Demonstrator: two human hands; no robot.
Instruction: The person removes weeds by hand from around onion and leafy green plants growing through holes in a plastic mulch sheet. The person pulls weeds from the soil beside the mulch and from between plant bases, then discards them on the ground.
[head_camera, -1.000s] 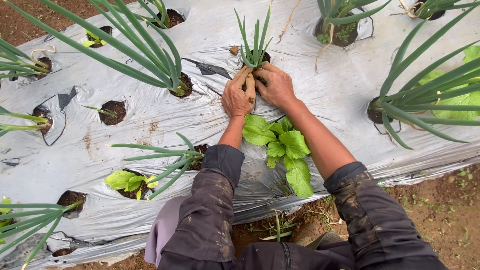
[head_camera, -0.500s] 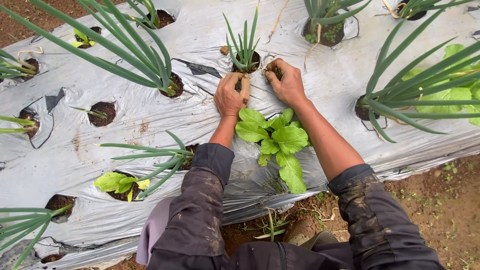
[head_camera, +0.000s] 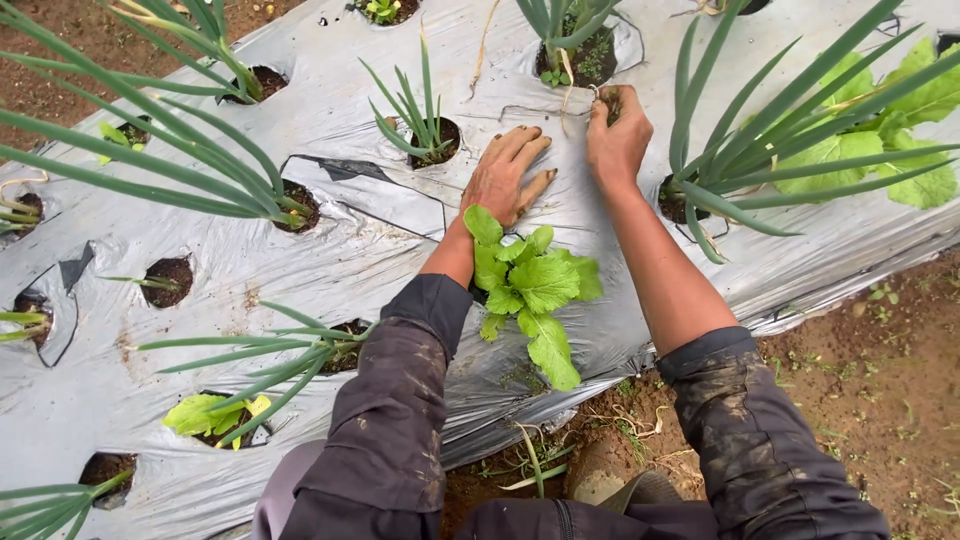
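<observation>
**Count of plants, holes and hands on the plastic-covered bed**

Landmark: the leafy green seedling (head_camera: 530, 285) between the forearms.

- Hands: two. The left hand (head_camera: 508, 178) lies flat just above the seedling; the right hand (head_camera: 617, 140) is above and right of it, fingers pinched shut on a bit of weed (head_camera: 610, 100).
- Mulch sheets: one, a silver plastic sheet (head_camera: 330, 250) under everything.
- Onion-like plants with long tubular leaves: at least seven, counting cut-off ones; most stand left of and above the seedling, one large one (head_camera: 740, 160) to its right.
- Broad-leaf plants: three clear ones, namely the seedling, one lower left (head_camera: 205, 413) and one far right (head_camera: 860, 140).
- Planting holes showing only soil: one, far lower left (head_camera: 105, 467).
</observation>
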